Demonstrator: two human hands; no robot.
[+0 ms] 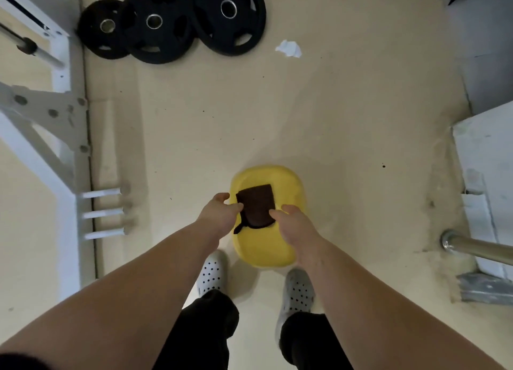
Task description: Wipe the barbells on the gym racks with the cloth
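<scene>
A dark brown cloth (pixel 256 206) is folded into a rectangle over a yellow basin (pixel 263 247) on the floor in front of my feet. My left hand (pixel 219 213) pinches the cloth's left edge. My right hand (pixel 294 225) pinches its right edge. A loose corner of the cloth hangs at the lower left. One barbell (pixel 41 52) rests on the white rack (pixel 61 111) at the upper left. The chrome end of another barbell (pixel 472 247) sticks in from the right.
Three black weight plates (pixel 155 23) lean together at the top left. A crumpled white paper (pixel 288 48) lies on the beige floor. White pegs (pixel 102 213) stick out from the rack's base. A white block (pixel 488 175) stands at the right.
</scene>
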